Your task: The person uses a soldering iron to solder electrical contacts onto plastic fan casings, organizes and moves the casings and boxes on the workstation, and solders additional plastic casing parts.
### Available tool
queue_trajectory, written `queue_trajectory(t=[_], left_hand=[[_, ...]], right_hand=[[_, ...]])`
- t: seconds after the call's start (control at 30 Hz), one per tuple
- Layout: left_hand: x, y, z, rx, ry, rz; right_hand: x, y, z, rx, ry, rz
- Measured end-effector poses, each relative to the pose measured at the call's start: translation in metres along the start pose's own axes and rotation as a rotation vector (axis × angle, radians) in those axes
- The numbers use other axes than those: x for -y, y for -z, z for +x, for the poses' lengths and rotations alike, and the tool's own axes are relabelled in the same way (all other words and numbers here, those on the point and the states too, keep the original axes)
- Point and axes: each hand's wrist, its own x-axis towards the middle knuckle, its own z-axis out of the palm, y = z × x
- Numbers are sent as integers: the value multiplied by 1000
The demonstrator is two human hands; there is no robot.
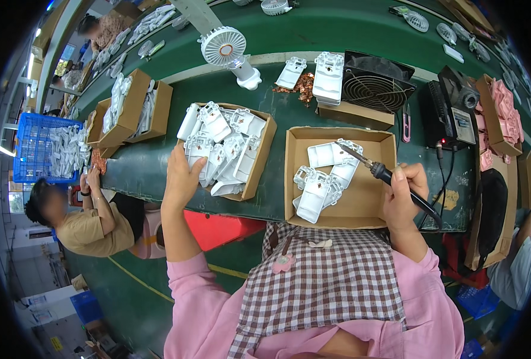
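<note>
My left hand (183, 178) is at the left side of a cardboard box (262, 157) heaped with white plastic fan housings (224, 149). Its fingers lie along the outer side and its thumb reaches over the edge, against the housings. My right hand (404, 197) is closed round the handle of a soldering iron (382, 174). The iron points up and left, its tip over a white housing in a shallow cardboard tray (341, 133). Several more housings (317, 192) lie loosely in that tray, some overlapping. Whether the tip touches one I cannot tell.
Behind the tray stand a black fan with a round grille (376, 90), stacked housings (329, 78) and copper-coloured bits (305, 88). A black soldering station (451, 119) with a cable is at right, near pink parts (504, 113). A white handheld fan (223, 48) stands behind. A co-worker (98, 221) sits left.
</note>
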Motion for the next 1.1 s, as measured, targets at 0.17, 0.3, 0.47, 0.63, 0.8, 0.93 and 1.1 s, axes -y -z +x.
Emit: queue_trajectory(t=[0.17, 0.3, 0.47, 0.63, 0.8, 0.93, 1.1], left_hand=[[12, 6, 6, 138, 179, -103], [25, 9, 11, 296, 113, -288], [36, 18, 12, 314, 152, -647], [19, 40, 2, 232, 155, -1226], [-70, 28, -10, 359, -75, -1803], [-140, -21, -11, 500, 93, -1907], [-192, -70, -12, 407, 219, -1757]], right_hand=[[1, -1, 1, 6, 5, -3], [1, -3, 0, 11, 29, -15], [2, -2, 1, 16, 21, -3], [5, -2, 0, 10, 21, 12], [0, 5, -1, 3, 7, 18], [3, 5, -3, -18, 21, 67], [5, 2, -10, -48, 96, 108]])
